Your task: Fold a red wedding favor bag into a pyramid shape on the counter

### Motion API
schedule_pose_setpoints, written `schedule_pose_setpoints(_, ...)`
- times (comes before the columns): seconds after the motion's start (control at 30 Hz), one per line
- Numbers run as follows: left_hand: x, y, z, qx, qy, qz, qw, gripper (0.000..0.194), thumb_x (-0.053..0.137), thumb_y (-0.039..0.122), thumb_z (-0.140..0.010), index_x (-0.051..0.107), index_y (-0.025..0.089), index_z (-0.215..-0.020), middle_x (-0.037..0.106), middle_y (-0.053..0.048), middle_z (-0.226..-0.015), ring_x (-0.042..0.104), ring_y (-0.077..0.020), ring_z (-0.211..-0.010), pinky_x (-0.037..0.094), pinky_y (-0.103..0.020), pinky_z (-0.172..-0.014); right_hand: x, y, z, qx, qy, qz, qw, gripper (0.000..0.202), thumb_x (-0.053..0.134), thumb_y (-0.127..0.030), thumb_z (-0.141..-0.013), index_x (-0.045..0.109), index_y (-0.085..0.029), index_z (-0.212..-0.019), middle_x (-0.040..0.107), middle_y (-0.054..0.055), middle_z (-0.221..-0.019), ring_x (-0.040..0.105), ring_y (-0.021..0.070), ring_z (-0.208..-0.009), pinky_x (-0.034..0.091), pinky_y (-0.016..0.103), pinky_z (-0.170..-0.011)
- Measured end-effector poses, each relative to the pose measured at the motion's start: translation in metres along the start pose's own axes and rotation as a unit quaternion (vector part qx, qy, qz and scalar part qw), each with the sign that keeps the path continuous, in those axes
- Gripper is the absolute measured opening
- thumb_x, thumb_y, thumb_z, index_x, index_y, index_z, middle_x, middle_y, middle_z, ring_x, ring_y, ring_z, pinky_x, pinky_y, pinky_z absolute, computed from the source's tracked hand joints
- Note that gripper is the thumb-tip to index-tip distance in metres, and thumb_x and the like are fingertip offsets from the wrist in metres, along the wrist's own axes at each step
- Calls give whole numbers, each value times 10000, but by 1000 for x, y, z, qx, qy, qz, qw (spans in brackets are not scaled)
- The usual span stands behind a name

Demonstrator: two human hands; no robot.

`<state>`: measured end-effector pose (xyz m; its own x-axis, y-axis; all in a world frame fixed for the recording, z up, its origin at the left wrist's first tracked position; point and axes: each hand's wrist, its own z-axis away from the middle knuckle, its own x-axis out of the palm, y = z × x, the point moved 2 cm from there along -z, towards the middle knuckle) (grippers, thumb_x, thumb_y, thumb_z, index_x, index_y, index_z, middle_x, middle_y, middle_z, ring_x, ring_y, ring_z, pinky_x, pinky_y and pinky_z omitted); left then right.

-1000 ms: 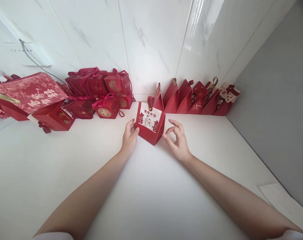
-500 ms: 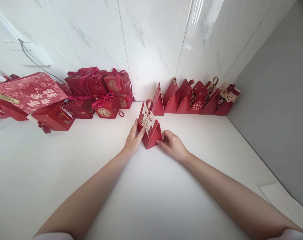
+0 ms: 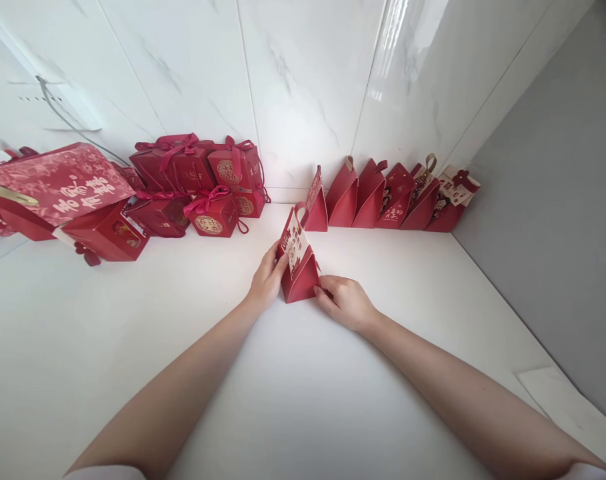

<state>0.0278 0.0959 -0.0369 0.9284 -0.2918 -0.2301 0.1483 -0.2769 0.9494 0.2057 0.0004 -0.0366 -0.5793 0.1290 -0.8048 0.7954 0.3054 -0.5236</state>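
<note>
A red triangular gift box [image 3: 301, 277] with a cream printed panel and a ribbon loop on top stands on the white table [image 3: 283, 387]. My left hand [image 3: 269, 275] grips its left side, thumb on the printed face and fingers behind. At the box's lower right edge is my right hand [image 3: 343, 299], its fingers curled and pinched against the side. What lies between those fingertips is hidden, though they touch the box's edge. Just behind the box, a narrow red triangular box [image 3: 317, 203] begins a row along the wall.
Several red triangular boxes [image 3: 367, 197] line the wall at the back right. Red boxes with ribbons [image 3: 211, 213] are stacked at the back left, beside a large pink-and-red box [image 3: 63, 183]. A grey cable [image 3: 65, 120] runs down the tiled wall; a grey panel [image 3: 547, 220] borders the right.
The held box has turned slightly and its base has shifted a little nearer and left. My right hand has moved slightly down, staying at its right edge.
</note>
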Motion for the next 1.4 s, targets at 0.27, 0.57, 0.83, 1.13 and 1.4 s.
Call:
schedule_pose_setpoints(0.27,4,16,18,136,-86,-228,960,738,416,583,-951,239,213,-1564,278,-117,-1617,269,-301,-1488,187,-470,-1220,-3,-2,-1,18,40,-18,999,344,412,-295,-983,405,-223,-647,551,-3,-628,482,160,-564,336,289,-587)
schedule_pose_setpoints(0.57,13,33,25,217,-34,-466,857,297,437,390,-982,630,175,-1054,680,-121,-911,635,-281,-870,387,-435,-885,-5,0,-1,23,128,38,991,379,481,-390,-977,389,-225,-648,531,1,-611,463,152,-536,326,288,-554)
schedule_pose_setpoints(0.83,16,42,29,374,28,-557,741,255,488,234,-968,595,157,-750,610,-23,-588,572,-174,-561,362,-344,-672,-5,-1,-2,-44,151,204,966,289,426,-222,-962,570,-171,-716,615,29,-667,490,146,-526,303,298,-573)
schedule_pose_setpoints(1.13,18,44,31,443,73,-550,705,271,552,175,-863,528,169,-594,535,15,-473,508,-129,-452,378,-315,-616,-3,-2,-1,-82,175,243,951,264,451,-180,-914,574,-165,-681,598,14,-613,451,131,-483,271,288,-560)
schedule_pose_setpoints(1.4,18,45,32,477,84,-537,691,308,582,168,-863,482,183,-572,522,35,-470,494,-115,-454,409,-299,-656,-1,2,-1,-77,172,249,950,292,426,-213,-965,583,-161,-725,620,19,-656,473,136,-494,265,297,-556)
